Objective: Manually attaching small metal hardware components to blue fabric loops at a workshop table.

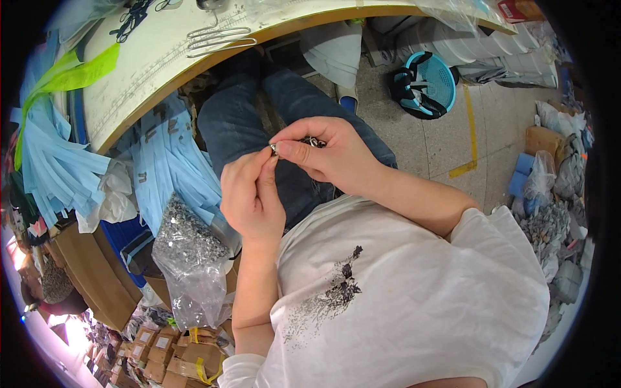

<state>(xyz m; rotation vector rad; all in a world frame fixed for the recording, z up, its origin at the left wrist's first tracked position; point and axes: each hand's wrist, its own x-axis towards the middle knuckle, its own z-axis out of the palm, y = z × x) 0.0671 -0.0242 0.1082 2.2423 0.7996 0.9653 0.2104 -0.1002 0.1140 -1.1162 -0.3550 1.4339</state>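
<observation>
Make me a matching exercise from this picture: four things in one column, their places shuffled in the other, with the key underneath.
Things
1. Small metallic piece
2. Turquoise basket
3. Bent wire frame
4. Clear plastic bag of small pieces

Places
A. On the white tabletop, near its curved edge
B. Beside the left forearm, on its outer side
C. At the meeting fingertips of the left hand and the right hand
D. On the floor, to the right of the legs

Right pairs: 1-C, 2-D, 3-A, 4-B
</observation>
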